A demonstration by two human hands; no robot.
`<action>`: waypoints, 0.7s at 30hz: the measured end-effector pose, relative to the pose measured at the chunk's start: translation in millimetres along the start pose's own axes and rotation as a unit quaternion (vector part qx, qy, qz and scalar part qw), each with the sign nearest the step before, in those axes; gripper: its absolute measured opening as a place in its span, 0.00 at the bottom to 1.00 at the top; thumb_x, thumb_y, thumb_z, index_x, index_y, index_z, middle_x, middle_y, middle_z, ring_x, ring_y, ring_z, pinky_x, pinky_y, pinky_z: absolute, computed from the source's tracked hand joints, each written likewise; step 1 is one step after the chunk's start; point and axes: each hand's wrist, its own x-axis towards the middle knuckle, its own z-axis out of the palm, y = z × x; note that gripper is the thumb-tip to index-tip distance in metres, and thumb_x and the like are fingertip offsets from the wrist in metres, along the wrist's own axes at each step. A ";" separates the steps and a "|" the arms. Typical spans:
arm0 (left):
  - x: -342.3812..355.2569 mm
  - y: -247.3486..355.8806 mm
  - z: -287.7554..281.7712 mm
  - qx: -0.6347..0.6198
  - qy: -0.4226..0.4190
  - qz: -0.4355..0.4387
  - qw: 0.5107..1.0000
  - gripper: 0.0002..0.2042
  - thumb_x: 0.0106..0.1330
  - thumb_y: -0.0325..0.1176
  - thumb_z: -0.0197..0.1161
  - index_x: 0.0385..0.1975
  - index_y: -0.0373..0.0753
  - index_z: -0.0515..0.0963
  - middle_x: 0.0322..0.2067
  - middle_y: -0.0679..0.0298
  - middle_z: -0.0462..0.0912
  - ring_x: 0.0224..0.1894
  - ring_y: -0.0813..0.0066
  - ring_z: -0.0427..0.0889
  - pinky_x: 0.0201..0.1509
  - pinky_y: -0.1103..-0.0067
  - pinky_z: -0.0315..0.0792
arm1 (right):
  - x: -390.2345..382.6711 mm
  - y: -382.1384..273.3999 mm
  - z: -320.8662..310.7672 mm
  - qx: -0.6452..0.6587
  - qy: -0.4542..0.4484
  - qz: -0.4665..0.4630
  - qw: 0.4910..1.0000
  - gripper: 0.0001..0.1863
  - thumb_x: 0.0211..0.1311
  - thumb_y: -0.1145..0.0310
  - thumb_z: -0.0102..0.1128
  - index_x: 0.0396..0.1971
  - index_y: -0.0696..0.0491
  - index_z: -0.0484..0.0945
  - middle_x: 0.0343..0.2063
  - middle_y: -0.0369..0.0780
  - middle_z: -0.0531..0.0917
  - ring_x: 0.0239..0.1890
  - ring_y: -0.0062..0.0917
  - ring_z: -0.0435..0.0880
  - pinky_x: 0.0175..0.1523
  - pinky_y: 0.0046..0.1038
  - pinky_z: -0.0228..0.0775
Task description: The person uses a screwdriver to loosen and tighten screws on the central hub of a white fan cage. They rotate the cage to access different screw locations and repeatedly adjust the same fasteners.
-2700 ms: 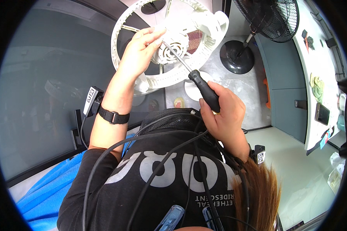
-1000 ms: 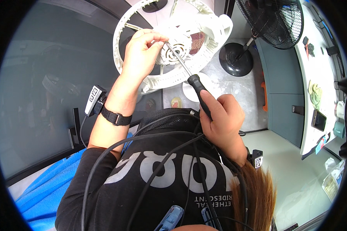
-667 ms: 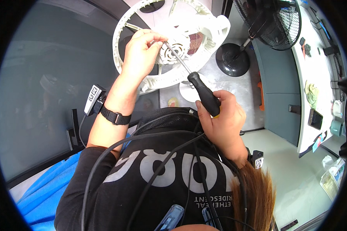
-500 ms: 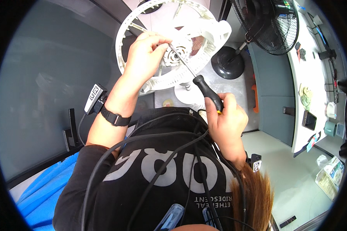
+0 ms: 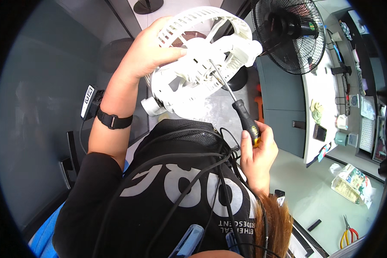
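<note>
My left hand [image 5: 150,53] grips a white plastic fan housing [image 5: 198,51], a ribbed ring with spokes and a central hub. The thumb lies across its near side; the other fingers are hidden behind the rim. My right hand [image 5: 259,157] is closed round the handle end of a screwdriver [image 5: 246,120] with a black and yellow handle. Its metal shaft points up and left into the housing near the hub, where the tip is hard to make out. The housing is tilted, held up beyond my waist.
At upper right stands a black fan [image 5: 290,36] beside a white desk [image 5: 309,90] with a phone [image 5: 319,132] and a green cloth [image 5: 317,110]. Pliers [image 5: 347,234] and a printed bag [image 5: 352,182] lie at lower right. Black cables [image 5: 189,176] cross my shirt.
The housing has tilted over. My left hand has gone from pinching near the screwdriver's tip to gripping the rim. My right hand and the screwdriver have shifted right and slightly down.
</note>
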 end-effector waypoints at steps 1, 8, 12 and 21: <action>0.6 0.2 0.8 -0.025 -0.005 0.027 0.999 0.33 0.50 0.26 0.68 0.59 0.32 0.66 0.45 0.61 0.77 0.41 0.77 0.78 0.45 0.79 0.75 | 0.1 -3.3 -1.5 -0.005 -0.002 0.012 1.000 0.14 0.57 0.66 0.64 0.39 0.59 0.75 0.18 0.42 0.77 0.19 0.35 0.77 0.27 0.30 0.69; -1.6 9.3 0.5 0.038 0.013 -0.016 0.999 0.28 0.51 0.24 0.65 0.56 0.30 0.67 0.44 0.59 0.79 0.45 0.77 0.77 0.49 0.79 0.72 | 1.1 -28.6 -1.4 0.069 0.011 0.134 0.988 0.21 0.49 0.67 0.72 0.40 0.57 0.72 0.14 0.36 0.72 0.15 0.21 0.71 0.23 0.23 0.63; -3.0 7.7 0.0 0.018 0.008 0.000 1.000 0.28 0.51 0.23 0.64 0.55 0.29 0.67 0.44 0.59 0.79 0.46 0.76 0.77 0.51 0.78 0.71 | 14.5 -27.9 -8.0 -0.065 0.090 -0.034 0.993 0.19 0.42 0.71 0.75 0.35 0.56 0.76 0.24 0.42 0.78 0.24 0.29 0.78 0.28 0.27 0.70; -1.5 8.5 -1.1 0.002 -0.001 0.000 1.000 0.28 0.51 0.23 0.64 0.56 0.28 0.67 0.45 0.59 0.78 0.47 0.76 0.77 0.52 0.78 0.71 | 41.9 -18.6 -23.6 -0.105 0.105 -0.173 0.974 0.22 0.41 0.76 0.74 0.40 0.57 0.78 0.24 0.41 0.76 0.22 0.28 0.75 0.27 0.25 0.68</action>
